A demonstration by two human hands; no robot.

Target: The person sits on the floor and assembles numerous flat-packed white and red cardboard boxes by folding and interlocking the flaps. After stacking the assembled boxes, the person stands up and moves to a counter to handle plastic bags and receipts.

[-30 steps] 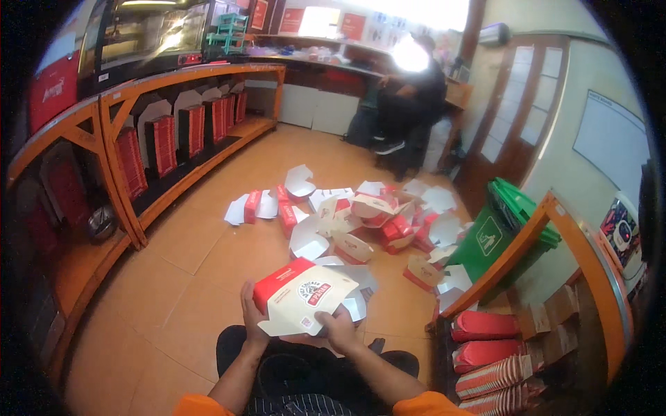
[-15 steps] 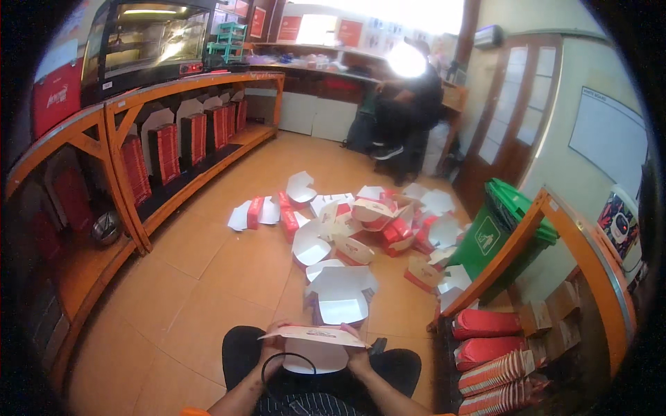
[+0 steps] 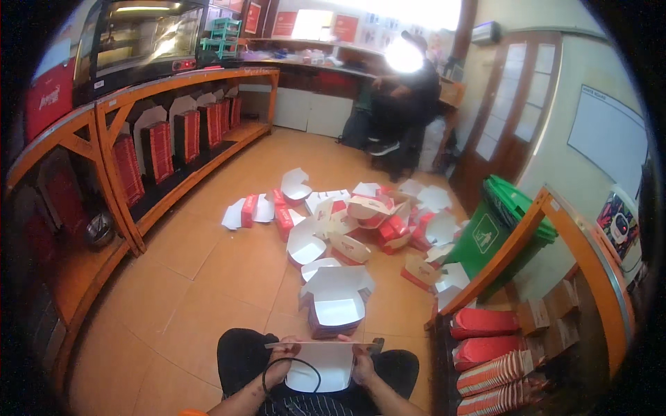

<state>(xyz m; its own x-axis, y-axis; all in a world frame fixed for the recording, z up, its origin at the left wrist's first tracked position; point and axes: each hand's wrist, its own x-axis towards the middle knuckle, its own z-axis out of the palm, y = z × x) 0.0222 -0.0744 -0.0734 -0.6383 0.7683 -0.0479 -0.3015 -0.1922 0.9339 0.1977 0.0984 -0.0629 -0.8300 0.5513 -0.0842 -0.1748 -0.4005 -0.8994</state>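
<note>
Lowered from chest height a second ago, the white carton blank (image 3: pixel 320 366) now lies flat over the lap at lower centre, left hand (image 3: pixel 283 362) and right hand (image 3: pixel 362 363) gripping opposite edges, steadying it above the stack of open boxes (image 3: pixel 336 312).

An orange tiled floor (image 3: pixel 201 277) fills the middle of the room. Along the left runs a wooden shelf unit (image 3: pixel 125 139) with slanted braces, and a glass display cabinet (image 3: pixel 139 38) stands on top of it. At the far end a counter (image 3: pixel 312 69) runs across below a bright window (image 3: pixel 416 10) that throws glare into the room. On the right are a brown panelled door (image 3: pixel 513 118), a pale wall with a whiteboard (image 3: pixel 607 135), and a green wheeled bin (image 3: pixel 506 225). Near right, another wooden rack (image 3: pixel 590 249) slants across.
</note>
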